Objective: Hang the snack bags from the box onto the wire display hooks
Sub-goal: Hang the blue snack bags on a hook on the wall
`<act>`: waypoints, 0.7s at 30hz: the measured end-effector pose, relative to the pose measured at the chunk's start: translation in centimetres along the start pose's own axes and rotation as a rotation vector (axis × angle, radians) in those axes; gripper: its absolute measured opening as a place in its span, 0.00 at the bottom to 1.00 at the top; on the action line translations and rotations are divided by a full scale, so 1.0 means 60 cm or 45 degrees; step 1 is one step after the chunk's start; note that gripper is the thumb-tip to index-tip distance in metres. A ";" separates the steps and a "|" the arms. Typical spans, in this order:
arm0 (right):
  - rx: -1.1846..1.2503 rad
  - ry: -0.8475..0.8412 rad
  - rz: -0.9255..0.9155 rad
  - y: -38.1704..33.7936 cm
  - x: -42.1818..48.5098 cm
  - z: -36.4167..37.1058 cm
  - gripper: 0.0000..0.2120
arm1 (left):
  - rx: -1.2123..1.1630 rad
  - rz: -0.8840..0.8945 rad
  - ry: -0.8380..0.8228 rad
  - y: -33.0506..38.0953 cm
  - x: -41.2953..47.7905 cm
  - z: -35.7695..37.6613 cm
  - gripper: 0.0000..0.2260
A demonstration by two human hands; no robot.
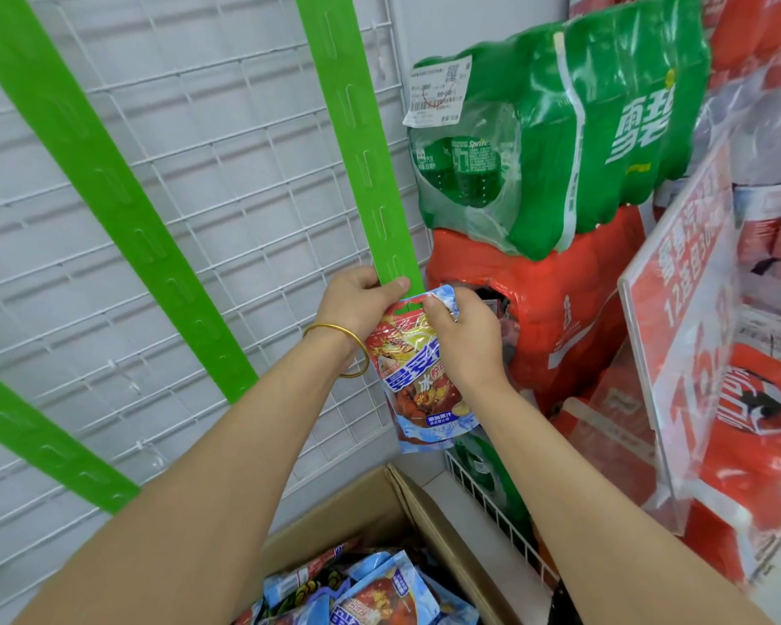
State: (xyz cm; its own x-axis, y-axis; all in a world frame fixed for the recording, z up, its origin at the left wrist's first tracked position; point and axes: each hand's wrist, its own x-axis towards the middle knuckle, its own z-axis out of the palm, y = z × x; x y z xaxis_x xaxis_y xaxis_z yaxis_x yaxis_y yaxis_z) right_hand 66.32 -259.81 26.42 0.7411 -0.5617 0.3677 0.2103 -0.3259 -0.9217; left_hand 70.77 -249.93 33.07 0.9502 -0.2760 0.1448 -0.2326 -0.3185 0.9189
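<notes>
**Snack bag held at the foot of the green strip**

The snack bag [418, 372], blue and red, hangs upright in front of the wire grid panel [226, 173]. Its top edge sits just below the lower end of the green strip [357, 142].

Right hand [463, 336]: thumb and fingers pinch the top of the bag beside the hang slot. The palm covers the bag's upper right corner.

Left hand [357, 304]: fingers are curled round the bottom end of the strip, with the thumb pressed across its front. There is a gold bangle [339, 349] on that wrist. The two hands are nearly touching, and the bag's top lies between them.

The strip runs up the panel at a slant and has slotted tabs along its length. All visible tabs are bare. A second green strip [109, 187] and a third green strip [41, 444] lie further left on the same panel.

Below, between the forearms, is an open cardboard box [424, 525] with more bags of the same kind [370, 593] heaped inside.

Obstructions, right side: a red shrink-wrapped drinks pack [560, 318] stands just beside the right hand, close against the edge of the panel. A green soda pack [560, 142] is stacked on top of it and carries a white label [438, 90]. Further right, a red price sign [695, 309] in a clear holder leans in front of more red packs. A low white wire rail [492, 502] runs under the stack, next to the box.
</notes>
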 end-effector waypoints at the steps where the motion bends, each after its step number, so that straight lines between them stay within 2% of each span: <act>1: -0.012 -0.008 0.013 0.002 -0.001 -0.001 0.12 | -0.002 -0.002 0.005 -0.001 0.000 0.000 0.03; 7: 0.007 -0.109 0.066 0.009 -0.007 -0.002 0.11 | -0.047 0.003 0.018 -0.010 0.000 -0.005 0.05; 13: -0.164 -0.200 0.083 0.017 -0.008 -0.003 0.10 | 0.025 0.022 0.039 -0.024 -0.005 -0.008 0.12; 19: -0.290 -0.166 0.049 0.022 -0.013 -0.002 0.11 | -0.049 0.033 -0.001 -0.037 -0.022 -0.013 0.05; 21: -0.391 -0.160 0.027 0.024 -0.017 -0.005 0.12 | -0.021 0.093 -0.013 -0.043 -0.029 -0.020 0.12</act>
State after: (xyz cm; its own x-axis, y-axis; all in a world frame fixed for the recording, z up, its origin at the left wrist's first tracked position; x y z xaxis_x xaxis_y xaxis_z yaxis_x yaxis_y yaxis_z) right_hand 65.67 -259.93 24.78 0.8202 -0.4787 0.3132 0.0064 -0.5399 -0.8417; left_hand 69.94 -247.54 30.89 0.9286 -0.3075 0.2075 -0.2974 -0.2827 0.9120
